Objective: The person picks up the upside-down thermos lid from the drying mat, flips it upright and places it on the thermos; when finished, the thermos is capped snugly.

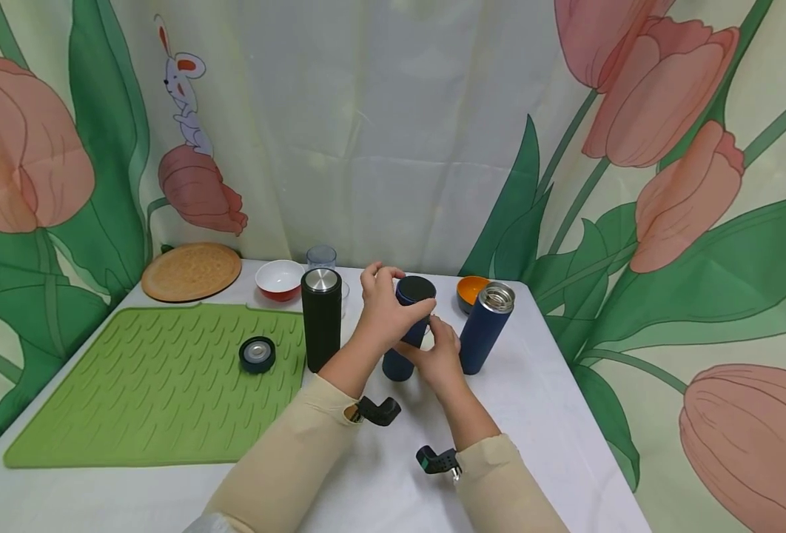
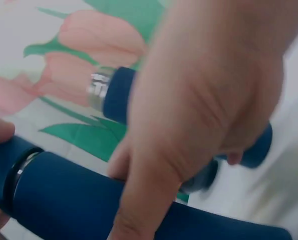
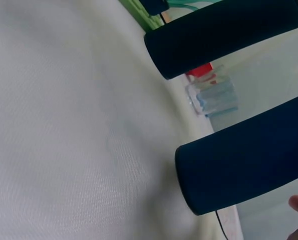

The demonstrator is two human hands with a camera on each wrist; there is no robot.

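gripping the capped blue flask (image 1: pixel 408 326), the left hand (image 1: pixel 385 309) had its fingers (image 1: pixel 411 311) curled round the upper body just under the black cap (image 1: pixel 416 288), while the right hand (image 1: pixel 441 357) clasped the lower body. the step looked like working that cap; next would call for a firm twist against a steady base. beside the fingers stood an open blue flask (image 1: pixel 487 328) and a black flask (image 1: pixel 321 319); farther off, a loose lid (image 1: pixel 257 354) on the green mat (image 1: pixel 133 400), bowls, white surface (image 1: pixel 553 414), tulip curtains.
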